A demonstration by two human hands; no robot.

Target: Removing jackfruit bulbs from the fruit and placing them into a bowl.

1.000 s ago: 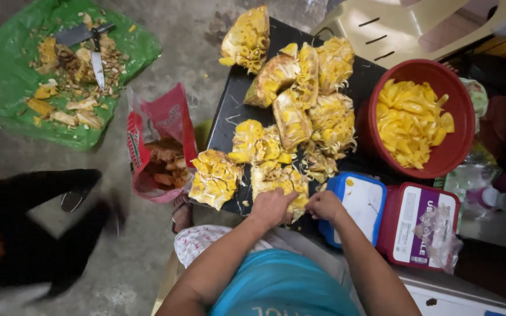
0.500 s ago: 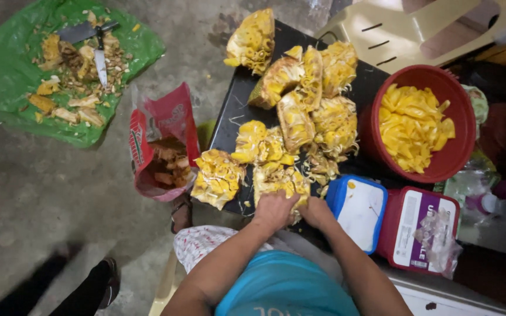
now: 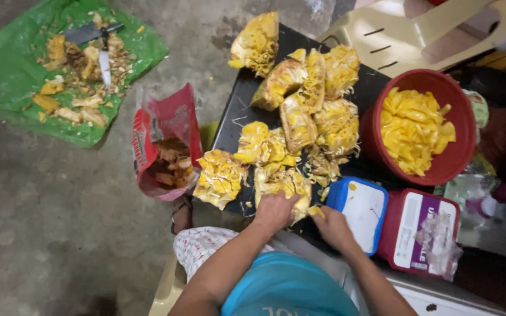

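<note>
The jackfruit pieces (image 3: 300, 126) are bright yellow with paler, stringy fibres, and they lie on a black counter (image 3: 235, 117). The round bowl (image 3: 440, 169) is red and holds deeper yellow fruit pods (image 3: 414, 129). One tub lid (image 3: 358, 208) is blue with a white face; the tub (image 3: 420, 231) beside it is red with a white and purple label. The bag (image 3: 168, 143) is red and white, filled with brown scraps. The sheet (image 3: 13, 70) on the grey floor (image 3: 60, 234) is green, strewn with yellow-brown peelings. The shirt (image 3: 288, 289) is turquoise, the cloth (image 3: 200, 246) white with small red dots.
</note>
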